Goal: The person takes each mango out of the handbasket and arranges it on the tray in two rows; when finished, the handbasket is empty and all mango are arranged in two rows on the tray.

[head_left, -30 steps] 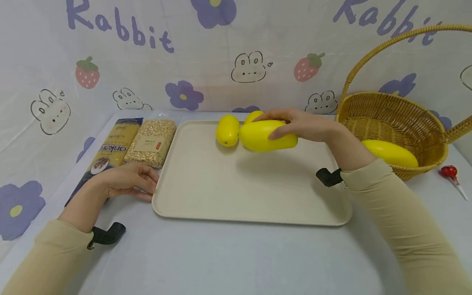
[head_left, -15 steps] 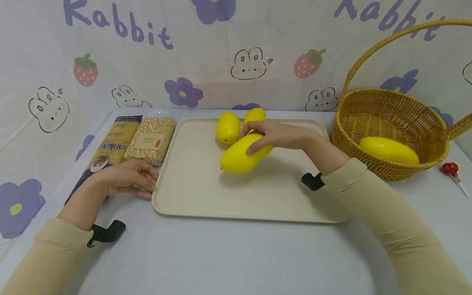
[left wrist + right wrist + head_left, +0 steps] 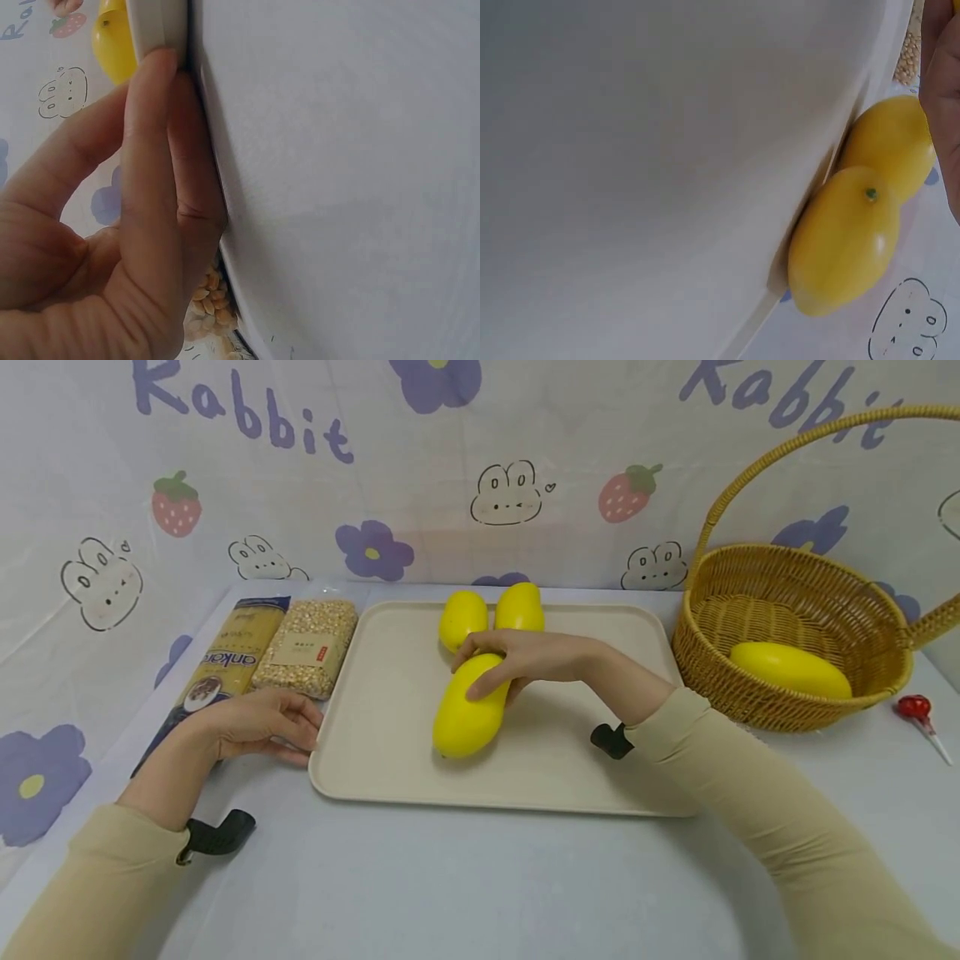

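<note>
My right hand (image 3: 517, 662) holds a smooth, oblong yellow fruit (image 3: 467, 718), fingers over its far side and thumb on its near side. The fruit is slanted, close over the middle of the beige tray (image 3: 375, 735). Farther back on the tray are two more yellow fruits, one at left (image 3: 462, 618) and one at right (image 3: 520, 607). A green stem spot shows on the nearer fruit (image 3: 844, 240) in the right wrist view. At the tray's left edge my left hand (image 3: 262, 724) touches the rim with its fingertips, fingers fairly straight; the left wrist view shows a fingertip against the tray's side (image 3: 159, 30).
Right of the tray stands a wicker basket (image 3: 705, 668) with a tall handle and one yellow fruit (image 3: 791, 670) inside. A red lollipop (image 3: 915, 707) lies beside it. On the left are a bag of corn kernels (image 3: 307, 647) and a pasta packet (image 3: 238, 639).
My right hand has carried the yellow fruit left and nearer, turning it from crosswise to lengthwise. The back right fruit now shows more fully. My left hand stays at the rim.
</note>
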`<action>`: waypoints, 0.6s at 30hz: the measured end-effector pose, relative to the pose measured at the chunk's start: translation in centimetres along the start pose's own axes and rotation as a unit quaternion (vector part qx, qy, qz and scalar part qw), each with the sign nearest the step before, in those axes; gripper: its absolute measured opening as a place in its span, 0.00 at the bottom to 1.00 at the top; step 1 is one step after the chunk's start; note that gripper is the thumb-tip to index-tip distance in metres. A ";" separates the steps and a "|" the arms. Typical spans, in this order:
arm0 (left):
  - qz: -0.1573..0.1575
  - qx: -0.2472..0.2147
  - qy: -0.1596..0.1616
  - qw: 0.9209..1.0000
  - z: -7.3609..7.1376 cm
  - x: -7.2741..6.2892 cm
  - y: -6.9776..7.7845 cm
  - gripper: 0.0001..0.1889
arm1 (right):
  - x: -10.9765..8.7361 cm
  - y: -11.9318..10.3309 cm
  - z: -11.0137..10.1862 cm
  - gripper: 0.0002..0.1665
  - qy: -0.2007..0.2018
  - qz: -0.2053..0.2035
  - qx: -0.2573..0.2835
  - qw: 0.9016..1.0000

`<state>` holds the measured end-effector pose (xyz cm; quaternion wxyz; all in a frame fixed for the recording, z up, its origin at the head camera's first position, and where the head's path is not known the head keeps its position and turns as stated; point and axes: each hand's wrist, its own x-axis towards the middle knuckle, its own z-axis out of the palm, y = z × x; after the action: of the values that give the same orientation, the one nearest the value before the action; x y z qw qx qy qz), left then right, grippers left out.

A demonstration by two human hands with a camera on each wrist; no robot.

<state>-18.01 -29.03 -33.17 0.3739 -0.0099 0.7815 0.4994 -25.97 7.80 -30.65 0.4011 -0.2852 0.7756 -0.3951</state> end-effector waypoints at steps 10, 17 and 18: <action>-0.002 0.004 0.003 1.000 0.1 -0.1 -0.1 0.18 | 0.7 -0.1 0.9 0.31 -0.014 0.006 0.010 1.000; -0.001 -0.003 0.003 1.000 0.1 0.0 0.0 0.18 | 1.2 0.1 0.9 0.27 -0.032 -0.005 -0.011 0.999; -0.001 -0.003 0.003 1.000 0.1 0.0 0.0 0.18 | 1.2 0.1 0.9 0.27 -0.033 -0.004 -0.013 0.999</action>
<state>-17.94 -28.92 -33.18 0.3725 -0.0133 0.7809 0.5012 -25.79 6.59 -31.55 0.4213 -0.3065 0.7658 -0.3769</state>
